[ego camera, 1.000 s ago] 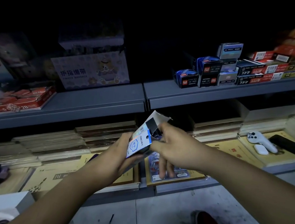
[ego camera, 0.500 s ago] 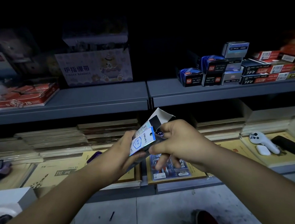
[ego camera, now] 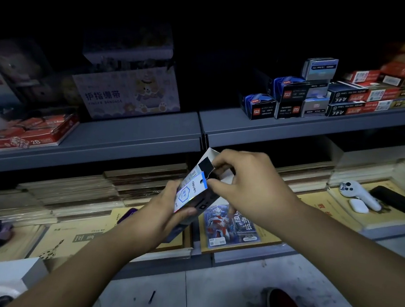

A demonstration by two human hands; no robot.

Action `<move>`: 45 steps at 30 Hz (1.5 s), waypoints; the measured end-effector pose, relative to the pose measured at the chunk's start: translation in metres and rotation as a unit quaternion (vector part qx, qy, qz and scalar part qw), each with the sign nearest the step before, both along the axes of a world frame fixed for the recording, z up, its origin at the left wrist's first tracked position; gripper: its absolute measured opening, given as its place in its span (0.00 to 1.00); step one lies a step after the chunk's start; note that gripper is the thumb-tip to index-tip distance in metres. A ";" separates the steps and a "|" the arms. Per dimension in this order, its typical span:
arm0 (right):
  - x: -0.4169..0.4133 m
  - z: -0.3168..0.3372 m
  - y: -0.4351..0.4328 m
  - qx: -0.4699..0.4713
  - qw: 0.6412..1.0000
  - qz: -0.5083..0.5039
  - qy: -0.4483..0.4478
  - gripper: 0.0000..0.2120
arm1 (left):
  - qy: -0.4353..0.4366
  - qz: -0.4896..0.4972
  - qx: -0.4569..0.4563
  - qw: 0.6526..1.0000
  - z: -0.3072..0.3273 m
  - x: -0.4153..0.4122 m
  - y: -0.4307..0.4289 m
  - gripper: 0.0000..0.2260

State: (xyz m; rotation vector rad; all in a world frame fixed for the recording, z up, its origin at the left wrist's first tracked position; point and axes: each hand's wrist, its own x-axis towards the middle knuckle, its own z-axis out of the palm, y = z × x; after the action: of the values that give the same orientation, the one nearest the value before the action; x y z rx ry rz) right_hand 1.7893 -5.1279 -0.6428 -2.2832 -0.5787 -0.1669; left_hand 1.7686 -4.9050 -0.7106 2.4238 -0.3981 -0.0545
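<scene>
The small box [ego camera: 190, 195] is in the middle of the view, in front of the lower shelf [ego camera: 249, 254], tilted with its open end toward 1 o'clock. The left hand [ego camera: 164, 215] grips its lower part. The right hand [ego camera: 250, 184], at 3 o'clock, pinches the open end.

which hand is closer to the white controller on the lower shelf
Right. The right hand, at the open top of the box, is left of the white controller; the left hand grips the box lower down, farther left.
</scene>
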 end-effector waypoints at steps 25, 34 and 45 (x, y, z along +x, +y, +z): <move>0.012 -0.002 -0.007 0.119 0.972 0.204 -0.019 0.05 | -0.035 0.019 0.018 0.999 0.004 0.000 0.007 0.22; 0.012 -0.006 -0.006 0.177 0.969 0.168 0.029 0.04 | -0.040 0.013 0.014 0.999 0.003 0.002 0.007 0.26; 0.015 0.001 -0.006 0.314 0.937 0.076 -0.135 0.06 | -0.028 0.040 -0.056 0.997 0.007 -0.002 0.010 0.21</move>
State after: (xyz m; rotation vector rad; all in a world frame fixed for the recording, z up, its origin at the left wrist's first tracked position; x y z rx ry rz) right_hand 1.8042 -5.1339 -0.6419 -1.5977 -0.7169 -0.5166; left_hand 1.7664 -4.8952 -0.7034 2.3318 -0.3196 0.0691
